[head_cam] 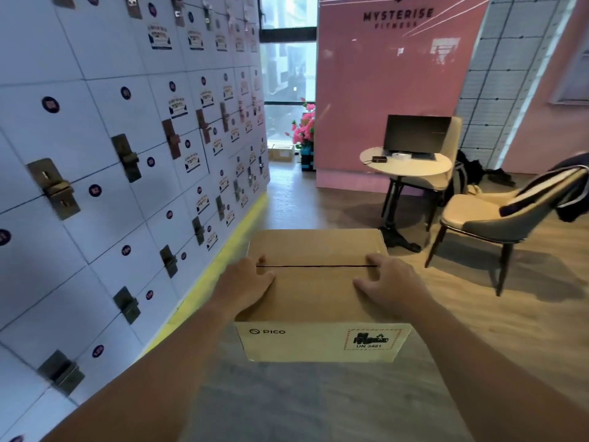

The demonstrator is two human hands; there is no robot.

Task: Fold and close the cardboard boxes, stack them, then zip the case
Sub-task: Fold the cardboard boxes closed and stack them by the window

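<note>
Far left: locker wall with brass hasps, yellow strip along its base. Not involved

Left hand lies palm-down on the left end of the cardboard box, fingers fairly straight, fingertips at the left end of the centre seam. Pressing the flaps, not grasping anything

The box sits centre frame on a grey surface, printed label side facing the camera, "PICO" mark lower left of that face, UN 3481 sticker lower right. Top flaps are down and meet along the dark seam, so this one looks closed. No tape visible

Right hand mirrors it on the right end: flat on top, fingers spread and only slightly bent, holding nothing

Handling, my read:
- corrugated board, stiff on the walls and edges, springy in the flaps; they'll probably lift once pressure comes off
- weight can't be told from here; the battery sticker hints at electronics inside, so treat as moderately heavy and don't drop it
- surface is dry matte card, decent friction, low slip risk
- take it by the two short side walls low down, palms flat, or under the bottom edges. Don't lift by the flaps

Right: round table with a monitor, two chairs, clothing over the nearer one. No second box being handled and no case in view
</note>
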